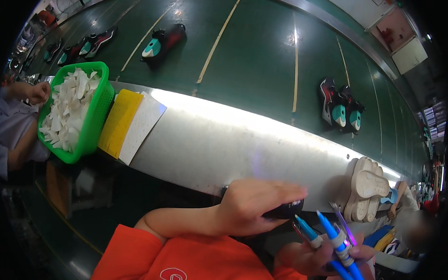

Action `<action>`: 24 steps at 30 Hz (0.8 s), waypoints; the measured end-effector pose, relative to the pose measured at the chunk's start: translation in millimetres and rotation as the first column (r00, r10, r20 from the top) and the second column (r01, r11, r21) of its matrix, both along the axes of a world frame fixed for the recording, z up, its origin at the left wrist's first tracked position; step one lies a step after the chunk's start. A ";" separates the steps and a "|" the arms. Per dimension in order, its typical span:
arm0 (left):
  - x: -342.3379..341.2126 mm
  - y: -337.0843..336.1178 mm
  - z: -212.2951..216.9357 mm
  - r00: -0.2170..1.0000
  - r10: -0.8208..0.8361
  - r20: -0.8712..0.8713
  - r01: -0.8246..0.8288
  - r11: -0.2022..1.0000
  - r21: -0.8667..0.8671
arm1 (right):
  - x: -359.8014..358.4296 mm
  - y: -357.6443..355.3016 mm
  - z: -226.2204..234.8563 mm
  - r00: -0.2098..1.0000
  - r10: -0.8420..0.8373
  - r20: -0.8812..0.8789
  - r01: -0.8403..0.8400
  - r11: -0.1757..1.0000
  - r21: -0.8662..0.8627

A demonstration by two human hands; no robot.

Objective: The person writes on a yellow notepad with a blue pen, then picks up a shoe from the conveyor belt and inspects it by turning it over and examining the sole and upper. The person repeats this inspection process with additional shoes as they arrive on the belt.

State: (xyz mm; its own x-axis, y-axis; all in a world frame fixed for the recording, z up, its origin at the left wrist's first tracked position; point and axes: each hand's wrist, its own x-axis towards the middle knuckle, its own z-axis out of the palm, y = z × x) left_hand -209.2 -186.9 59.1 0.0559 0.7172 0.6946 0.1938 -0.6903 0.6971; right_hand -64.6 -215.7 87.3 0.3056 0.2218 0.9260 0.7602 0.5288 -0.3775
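Note:
My left hand (249, 204) is closed around a dark, rounded object (286, 210); most of it lies under my fingers, so its kind is unclear. Close beside it, my right hand (314, 257) grips several pens (335, 237), blue and teal, banded with pale tape, their tips pointing up. A slim purple-lit pen (344, 224) stands among them. Both hands are above the near edge of the metal ledge (199, 144). Just beyond my right hand, a stack of beige shoe soles (368, 187) sits on the ledge.
A green basket (103, 103) heaped with white scraps stands at left, beside yellow and white sheets (121, 121). Dark shoe uppers (339, 107) lie on the green conveyor belt (246, 57). Co-workers are at both sides; one's hand (38, 92) is at the basket.

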 end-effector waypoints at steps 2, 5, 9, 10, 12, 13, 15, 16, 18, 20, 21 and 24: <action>0.9 -1.4 -2.5 1.000 -0.004 -0.011 0.004 1.000 0.014 | 3.6 -1.4 -2.6 0.998 0.010 -0.067 -0.009 1.000 0.009; 2.0 -4.8 -5.1 1.000 0.013 0.019 -0.014 1.000 0.019 | 14.1 -3.5 -6.9 0.979 0.061 -0.195 -0.066 0.998 -0.017; -5.1 -0.7 1.0 1.000 0.008 0.009 -0.008 0.999 -0.031 | 17.6 -7.5 -2.9 0.843 0.048 -0.535 -0.169 0.969 -0.179; -8.0 0.1 0.9 1.000 0.028 -0.001 -0.028 0.999 -0.047 | 19.4 -7.1 -6.7 0.829 0.088 -0.552 -0.238 0.950 -0.205; -13.3 4.3 1.0 0.998 0.059 -0.003 -0.059 0.994 -0.088 | 25.0 -7.6 -15.9 0.793 0.161 -0.587 -0.366 0.897 -0.249; -16.2 8.7 0.9 0.997 0.072 0.004 -0.071 0.991 -0.115 | 21.8 -7.2 -14.4 0.793 0.175 -0.584 -0.404 0.868 -0.289; -21.7 23.0 -3.1 0.996 0.065 0.067 -0.052 0.982 -0.179 | 25.3 -7.2 -25.4 0.744 0.213 -0.634 -0.472 0.838 -0.272; -24.2 29.9 -4.0 0.991 0.094 0.091 -0.066 0.960 -0.273 | 25.8 -7.2 -28.7 0.716 0.231 -0.659 -0.508 0.819 -0.265; -33.2 52.0 -9.6 0.974 0.149 0.168 -0.057 0.888 -0.456 | 24.3 -3.9 -31.7 0.676 0.293 -0.676 -0.583 0.774 -0.247; -46.1 81.9 -28.0 0.979 0.171 0.113 -0.087 0.846 -0.527 | 26.9 -4.6 -41.7 0.580 0.311 -0.753 -0.647 0.737 -0.193; -55.6 99.3 -52.2 0.971 0.225 -0.080 -0.238 0.889 -0.391 | 34.6 -6.0 -51.8 0.579 0.362 -0.730 -0.689 0.696 -0.201; -62.9 109.0 -91.8 0.881 0.199 -0.429 -0.397 0.804 -0.443 | 33.8 -10.2 -54.7 0.525 0.322 -0.788 -0.736 0.637 -0.230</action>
State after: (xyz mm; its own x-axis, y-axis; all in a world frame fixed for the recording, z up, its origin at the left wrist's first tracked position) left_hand -272.1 -77.8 -32.7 -0.0571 0.9770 0.2053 0.6239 -0.1256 0.7713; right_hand -30.9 -225.9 32.6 0.3935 0.8882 0.2371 -0.1519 0.3172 -0.9361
